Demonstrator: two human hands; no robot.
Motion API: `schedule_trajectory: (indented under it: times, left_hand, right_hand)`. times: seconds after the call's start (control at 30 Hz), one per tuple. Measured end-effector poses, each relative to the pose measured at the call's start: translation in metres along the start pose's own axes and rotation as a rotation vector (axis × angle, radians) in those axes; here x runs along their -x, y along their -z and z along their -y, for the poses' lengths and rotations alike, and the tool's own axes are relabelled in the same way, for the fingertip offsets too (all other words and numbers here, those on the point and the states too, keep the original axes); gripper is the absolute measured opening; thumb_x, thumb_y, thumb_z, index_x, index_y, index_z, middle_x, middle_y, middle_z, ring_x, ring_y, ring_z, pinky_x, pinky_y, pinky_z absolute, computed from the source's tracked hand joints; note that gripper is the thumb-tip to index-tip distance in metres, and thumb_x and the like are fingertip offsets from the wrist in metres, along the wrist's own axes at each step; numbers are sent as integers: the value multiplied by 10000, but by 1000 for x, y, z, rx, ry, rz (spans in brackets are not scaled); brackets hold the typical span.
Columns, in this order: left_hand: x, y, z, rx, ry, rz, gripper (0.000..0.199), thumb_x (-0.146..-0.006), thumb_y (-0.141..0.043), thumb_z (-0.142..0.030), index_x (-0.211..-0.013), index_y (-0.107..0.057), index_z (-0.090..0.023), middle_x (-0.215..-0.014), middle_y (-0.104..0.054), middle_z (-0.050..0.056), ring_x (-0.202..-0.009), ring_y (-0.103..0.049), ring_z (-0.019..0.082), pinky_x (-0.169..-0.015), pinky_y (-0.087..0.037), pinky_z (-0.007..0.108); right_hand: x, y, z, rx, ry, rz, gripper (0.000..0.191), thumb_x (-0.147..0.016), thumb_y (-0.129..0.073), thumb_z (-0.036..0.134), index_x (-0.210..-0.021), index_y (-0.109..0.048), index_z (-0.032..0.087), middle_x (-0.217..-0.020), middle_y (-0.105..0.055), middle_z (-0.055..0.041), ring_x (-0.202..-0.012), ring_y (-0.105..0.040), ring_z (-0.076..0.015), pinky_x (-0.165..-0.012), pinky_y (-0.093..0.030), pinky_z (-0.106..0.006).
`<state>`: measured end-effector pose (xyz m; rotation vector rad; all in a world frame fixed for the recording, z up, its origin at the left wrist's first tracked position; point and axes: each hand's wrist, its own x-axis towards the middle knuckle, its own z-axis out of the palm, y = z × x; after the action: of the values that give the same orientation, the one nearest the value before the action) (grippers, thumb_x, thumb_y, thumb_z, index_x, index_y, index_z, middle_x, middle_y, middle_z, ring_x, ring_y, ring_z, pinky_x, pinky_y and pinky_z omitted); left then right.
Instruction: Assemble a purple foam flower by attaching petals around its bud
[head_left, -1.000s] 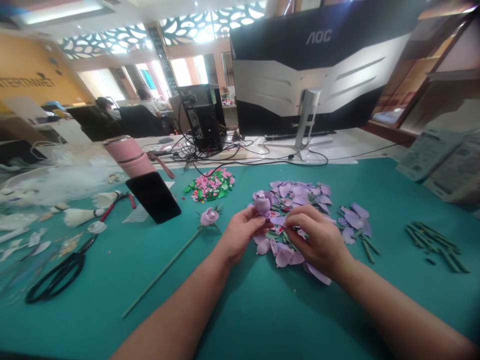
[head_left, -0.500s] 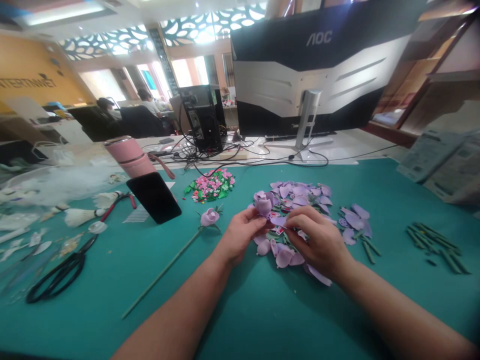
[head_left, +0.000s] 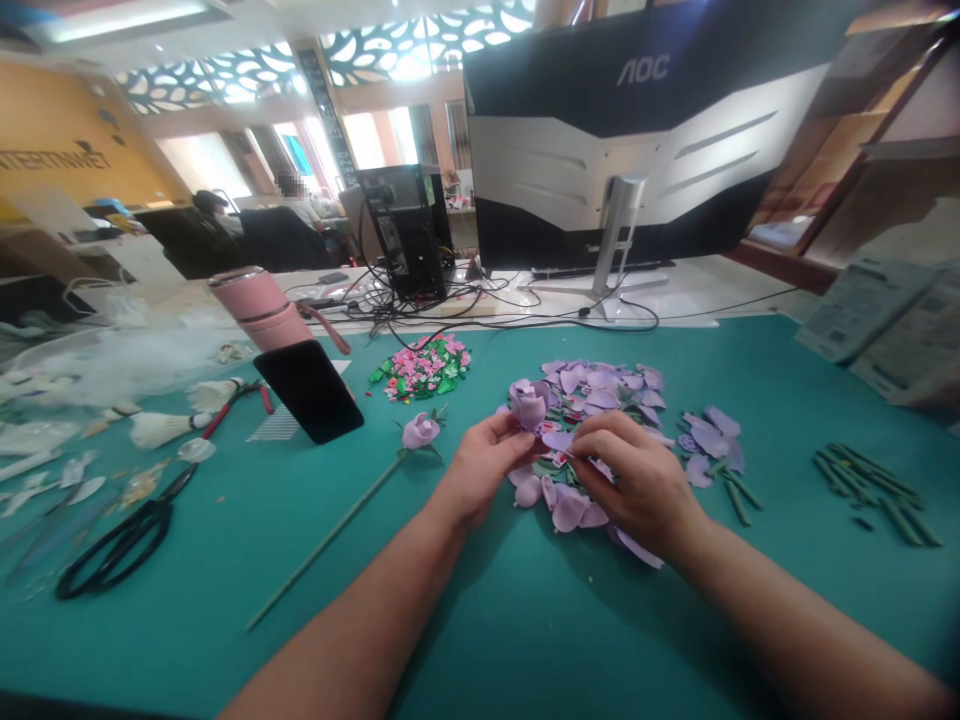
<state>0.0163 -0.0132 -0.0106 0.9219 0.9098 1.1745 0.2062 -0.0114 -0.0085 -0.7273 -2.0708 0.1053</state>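
Pinched upright in my left hand [head_left: 484, 465] is a purple toy rose head [head_left: 528, 405], its petals cupped around the centre. My right hand [head_left: 637, 480] is closed on a loose purple petal [head_left: 559, 441], held close to the base of the rose head. Whether the petal touches the base I cannot tell. Beneath and behind both hands spreads a pile of purple petals [head_left: 600, 380] mixed with green pieces. To the left lies a finished-looking purple rose [head_left: 421, 430] on a long green stem [head_left: 322, 545].
Green stem pieces [head_left: 870, 490] and a small petal group [head_left: 712, 440] lie rightward. Pink and green pieces [head_left: 427, 368] sit farther back. Leftward are a phone [head_left: 308, 392] leaning on a pink bottle [head_left: 259, 308], scissors [head_left: 124, 550] and shuttlecocks [head_left: 165, 430]. A monitor [head_left: 540, 165] stands behind.
Almost nothing differs. The rose head in my left hand has tilted slightly, showing more of its base; both hands stay in place, the petal still in my right fingers.
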Motion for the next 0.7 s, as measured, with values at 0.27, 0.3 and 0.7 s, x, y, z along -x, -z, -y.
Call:
schedule_trajectory:
  times: [0.27, 0.3, 0.7]
  left_hand:
    - [1, -3, 0, 8, -10, 3, 364, -722, -817, -279, -1038, -723, -124, -1044, -712, 94, -907, -661, 187, -925, -505, 341]
    - [1, -3, 0, 8, -12, 4, 370, -719, -820, -281, -1041, -723, -126, -1045, -713, 93, -908, -661, 188, -928, -504, 343]
    - [-2, -5, 1, 49, -13, -30, 445, -719, -822, -279, -1117, -667, -153, -1009, -701, 69, -872, -651, 168, -842, -523, 296]
  right_hand:
    - [0, -1, 0, -1, 4, -8, 129, -903, -540, 111, -859, -597, 219, -893, -628, -80, -814, -606, -190, -687, -538, -330]
    - [-1, 0, 1, -4, 2, -11, 133, -903, -538, 113, -859, -599, 222, -889, -628, -77, -809, -606, -189, -685, -538, -330]
    - [1, -6, 1, -28, 5, -40, 103, -903, -573, 125, -895, -609, 221, -918, -628, -75, -845, -618, -188, -738, -553, -329]
